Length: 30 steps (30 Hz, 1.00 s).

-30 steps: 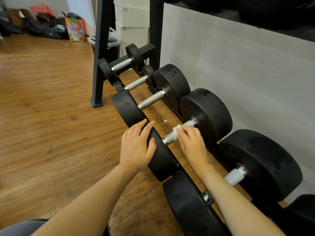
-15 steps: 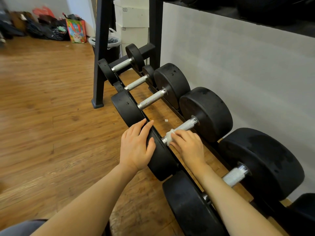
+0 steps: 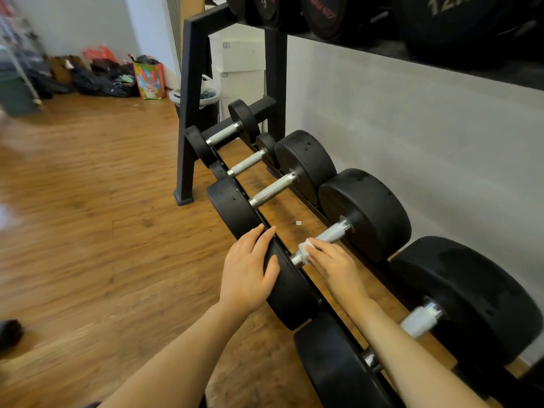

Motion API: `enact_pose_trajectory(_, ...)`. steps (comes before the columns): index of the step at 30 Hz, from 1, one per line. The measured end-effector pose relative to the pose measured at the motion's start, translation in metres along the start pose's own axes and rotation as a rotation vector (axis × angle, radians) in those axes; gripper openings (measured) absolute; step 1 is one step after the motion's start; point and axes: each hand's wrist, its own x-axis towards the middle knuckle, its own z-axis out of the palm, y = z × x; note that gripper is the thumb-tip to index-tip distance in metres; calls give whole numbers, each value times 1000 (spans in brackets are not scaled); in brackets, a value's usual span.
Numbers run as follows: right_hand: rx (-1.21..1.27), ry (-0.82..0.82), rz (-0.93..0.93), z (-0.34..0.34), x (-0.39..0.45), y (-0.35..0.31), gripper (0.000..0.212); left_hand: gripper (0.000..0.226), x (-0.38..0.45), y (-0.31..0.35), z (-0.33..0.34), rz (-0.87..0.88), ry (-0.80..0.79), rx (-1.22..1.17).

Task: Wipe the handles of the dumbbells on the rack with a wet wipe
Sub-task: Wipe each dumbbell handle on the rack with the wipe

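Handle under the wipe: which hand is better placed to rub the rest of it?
Right. The right hand already holds the wipe on that handle; the left hand rests flat on the plate, steadying it.

White wet wipe (image 3: 306, 248) around knurled steel dumbbell handle (image 3: 331, 235)

The right hand (image 3: 335, 267) presses a wet wipe (image 3: 306, 248) onto the dumbbell handle (image 3: 331, 234) while the left hand (image 3: 245, 270) rests on its near weight (image 3: 290, 285).

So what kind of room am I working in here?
Most likely a small gym or workout room: a black rack holds a row of dumbbells, heavier numbered weights sit on the tier above, and the wood-look floor has bags piled by the wall.
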Motion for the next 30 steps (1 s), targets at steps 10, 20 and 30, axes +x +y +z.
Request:
enact_pose_trajectory(10, -58, 147, -36, -16, 45, -14, 34, 50, 22, -30, -30, -94, 86, 51)
enact_pose_trajectory(20, -45, 133, 106, 21, 118, -25, 24, 50, 94, -85, -46, -143, 112, 137)
enact_pose_trajectory(30, -204, -10, 334, 26, 177, -53, 26, 56, 174, -73, -44, -255, -132, -11)
